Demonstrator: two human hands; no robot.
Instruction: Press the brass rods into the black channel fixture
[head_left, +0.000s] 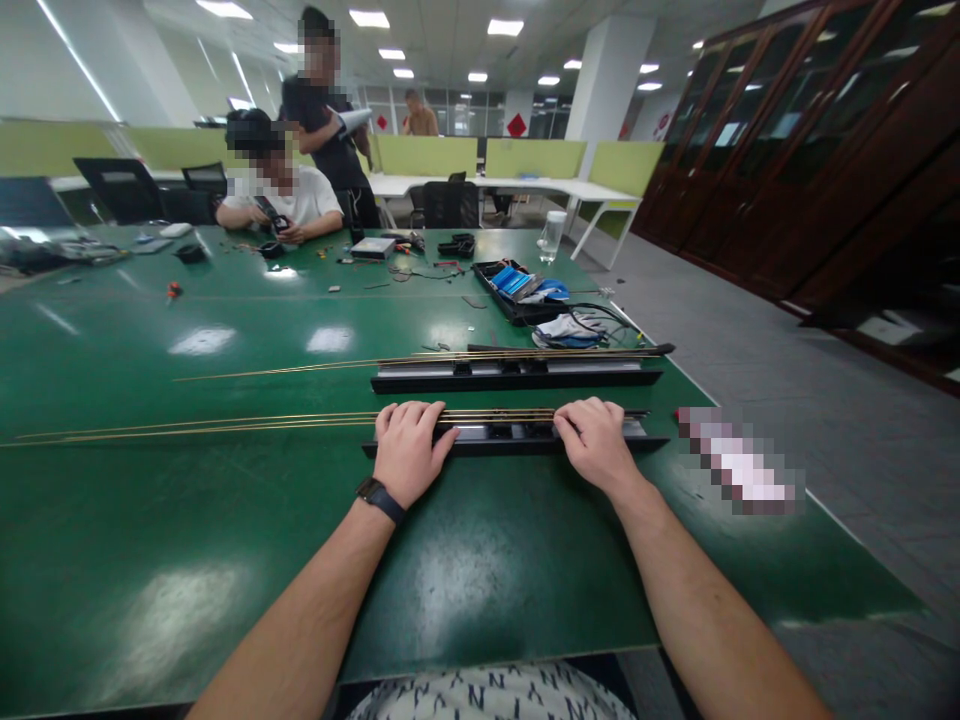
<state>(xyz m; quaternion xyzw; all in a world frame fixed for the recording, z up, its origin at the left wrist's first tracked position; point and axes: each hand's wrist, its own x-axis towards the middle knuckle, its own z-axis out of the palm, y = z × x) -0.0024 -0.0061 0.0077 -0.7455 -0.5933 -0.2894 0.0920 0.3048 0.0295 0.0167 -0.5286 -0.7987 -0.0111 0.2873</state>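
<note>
A long black rail (499, 447) with a pale inner strip lies crosswise before me on the green table. Thin gold-coloured rods (300, 424) run along its far side and stretch well past its left end. Over the rail's left part, my left hand (409, 450) is closed, fingers across the rods and thumb on the near side. Toward the right end, my right hand (596, 440) grips with curled fingers; its fingertips are partly hidden. Just beyond lies a second black rail (517, 378), with more thin rods (315, 367) along it.
Behind the rails stand a black tray (517, 312) with blue items and a pair of gloves (570, 330). A clear cup (551, 237) is farther back. A blurred pinkish object (739, 462) lies near the table's right edge. A seated person (281, 195) works across the green table (187, 520).
</note>
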